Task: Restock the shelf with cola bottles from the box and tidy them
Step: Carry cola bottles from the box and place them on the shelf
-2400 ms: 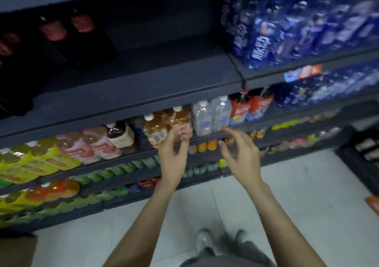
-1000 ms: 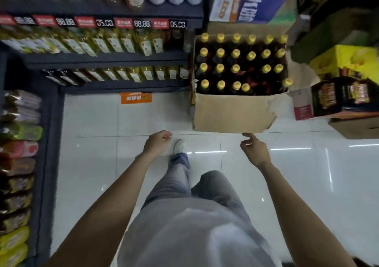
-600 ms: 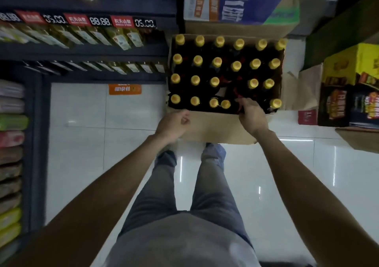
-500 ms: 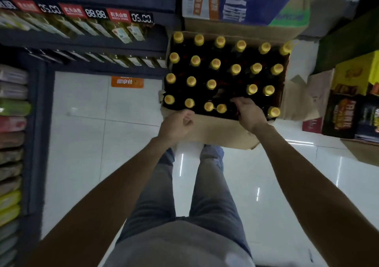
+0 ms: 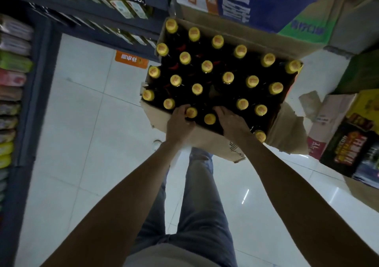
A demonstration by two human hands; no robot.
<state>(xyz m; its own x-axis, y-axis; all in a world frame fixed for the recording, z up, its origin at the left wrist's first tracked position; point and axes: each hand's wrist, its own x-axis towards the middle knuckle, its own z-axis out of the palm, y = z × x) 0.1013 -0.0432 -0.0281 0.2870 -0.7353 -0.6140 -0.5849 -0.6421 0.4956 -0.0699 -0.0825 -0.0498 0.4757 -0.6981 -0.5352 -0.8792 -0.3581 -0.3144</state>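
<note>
Yellow-capped cola bottles fill the box on the floor.
Left hand curls round a near-row neck at 6 o'clock; right hand reaches in beside it, grip hidden (cannot tell). Both probably lifting stock for the shelf at 10 o'clock.

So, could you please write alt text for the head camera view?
Seen from above, a person's left hand and right hand reach into an open cardboard box of dark, yellow-capped cola bottles on a white tiled floor, between stocked shelves and stacked cartons.
</note>
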